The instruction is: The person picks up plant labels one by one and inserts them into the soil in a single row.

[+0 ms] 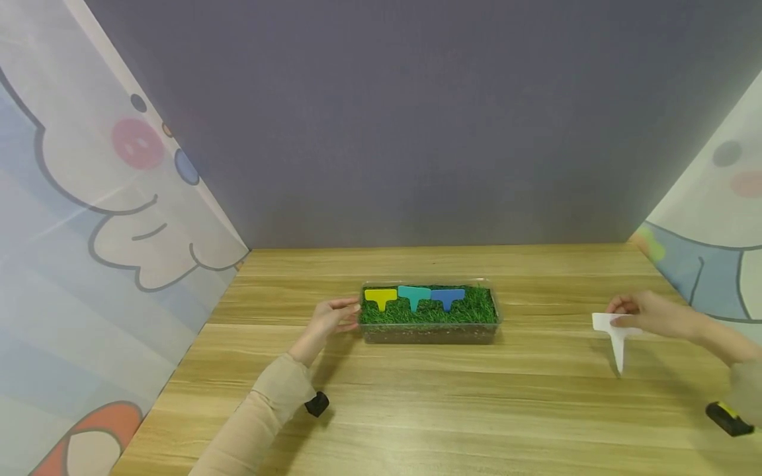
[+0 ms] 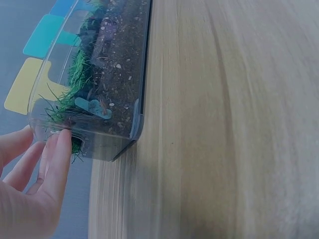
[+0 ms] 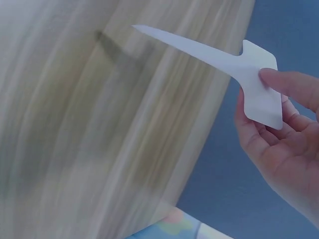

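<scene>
A clear plastic box [image 1: 430, 334] of soil and green grass stands on the wooden table. Yellow [image 1: 381, 295], teal [image 1: 415, 293] and blue [image 1: 448, 295] T-shaped plant labels stand in a row in its grass, towards the left and middle. At the box's left end is my left hand [image 1: 335, 316], its extended fingertips against the end wall in the left wrist view. Well to the right, my right hand [image 1: 645, 314] pinches a white plant label [image 3: 261, 89] by its wide head, between thumb and fingers. The label's pointed stem hangs down over the table in the head view.
The wooden table [image 1: 428, 396] ends at a grey panel [image 1: 440, 132] at the back. Cartoon-printed walls [image 1: 71, 264] flank it on both sides. A black wrist device [image 1: 317, 404] shows below the left sleeve, and another [image 1: 729, 419] by the right sleeve.
</scene>
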Demonstrator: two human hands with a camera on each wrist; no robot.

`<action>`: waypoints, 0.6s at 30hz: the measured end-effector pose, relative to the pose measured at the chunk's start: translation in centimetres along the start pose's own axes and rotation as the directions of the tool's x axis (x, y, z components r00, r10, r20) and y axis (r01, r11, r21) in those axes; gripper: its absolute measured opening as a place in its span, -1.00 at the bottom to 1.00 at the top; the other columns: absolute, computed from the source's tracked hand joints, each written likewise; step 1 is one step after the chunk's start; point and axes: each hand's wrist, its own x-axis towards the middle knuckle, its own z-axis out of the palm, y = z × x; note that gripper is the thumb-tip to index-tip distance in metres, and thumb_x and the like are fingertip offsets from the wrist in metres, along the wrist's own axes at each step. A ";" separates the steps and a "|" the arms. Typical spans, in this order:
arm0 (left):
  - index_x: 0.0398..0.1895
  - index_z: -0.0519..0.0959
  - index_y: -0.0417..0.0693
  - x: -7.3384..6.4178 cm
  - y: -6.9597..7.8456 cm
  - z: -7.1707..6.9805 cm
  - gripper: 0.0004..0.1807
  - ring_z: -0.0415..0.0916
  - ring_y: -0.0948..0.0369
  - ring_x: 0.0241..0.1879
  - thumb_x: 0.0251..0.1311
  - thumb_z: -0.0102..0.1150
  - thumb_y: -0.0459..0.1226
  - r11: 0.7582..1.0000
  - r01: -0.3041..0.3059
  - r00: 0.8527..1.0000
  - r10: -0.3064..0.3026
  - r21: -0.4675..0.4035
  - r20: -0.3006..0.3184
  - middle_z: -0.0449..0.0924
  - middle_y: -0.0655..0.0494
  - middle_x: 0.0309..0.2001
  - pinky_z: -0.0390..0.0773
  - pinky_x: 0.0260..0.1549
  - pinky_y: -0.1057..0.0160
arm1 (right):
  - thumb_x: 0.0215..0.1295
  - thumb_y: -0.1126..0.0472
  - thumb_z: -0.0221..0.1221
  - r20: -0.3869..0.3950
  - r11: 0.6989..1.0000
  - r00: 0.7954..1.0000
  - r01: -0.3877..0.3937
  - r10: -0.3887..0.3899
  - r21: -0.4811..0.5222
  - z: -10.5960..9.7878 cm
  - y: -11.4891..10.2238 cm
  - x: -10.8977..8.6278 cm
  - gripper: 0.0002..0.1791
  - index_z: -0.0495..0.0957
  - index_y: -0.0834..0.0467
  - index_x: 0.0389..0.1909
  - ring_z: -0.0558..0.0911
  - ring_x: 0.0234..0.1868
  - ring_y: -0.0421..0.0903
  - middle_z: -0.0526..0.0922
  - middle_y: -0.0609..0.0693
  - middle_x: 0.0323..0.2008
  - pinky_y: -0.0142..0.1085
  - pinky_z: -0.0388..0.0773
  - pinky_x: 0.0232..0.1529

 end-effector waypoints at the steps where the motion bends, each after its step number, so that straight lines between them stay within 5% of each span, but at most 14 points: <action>1: 0.02 0.47 -0.24 0.2 -0.2 -0.1 -0.62 0.50 0.18 -0.32 0.11 0.13 -0.30 1.000 0.011 1.000 -0.011 0.002 0.003 0.51 -0.08 -0.12 0.61 -0.22 0.24 | 0.08 0.52 0.08 -0.007 1.000 1.000 -0.005 0.005 -0.011 -0.1 -0.2 0.2 -0.96 0.40 0.43 -0.43 0.39 -0.50 -0.47 0.48 -0.36 -0.52 -0.50 0.35 -0.65; 11: 0.01 0.47 -0.26 0.6 -0.9 -0.5 -0.59 0.50 0.15 -0.33 0.07 0.18 -0.28 0.998 -0.041 0.998 0.043 -0.039 0.047 0.50 -0.12 -0.11 0.62 -0.25 0.21 | 0.09 0.50 0.08 -0.066 0.999 0.997 -0.029 0.027 -0.025 -0.2 -2.4 1.5 -0.96 0.42 0.39 -0.41 0.41 -0.51 -0.42 0.51 -0.25 -0.54 -0.48 0.40 -0.63; 18: -0.01 0.50 -0.21 2.3 -2.1 -0.9 -0.58 0.50 0.14 -0.31 0.01 0.24 -0.28 0.998 0.003 0.999 -0.001 -0.056 0.032 0.49 -0.10 -0.09 0.61 -0.23 0.21 | 0.08 0.46 0.12 -0.115 0.995 0.992 -0.055 0.045 -0.086 -0.1 -3.7 2.5 -0.93 0.44 0.32 -0.39 0.42 -0.47 -0.45 0.51 -0.21 -0.51 -0.48 0.41 -0.60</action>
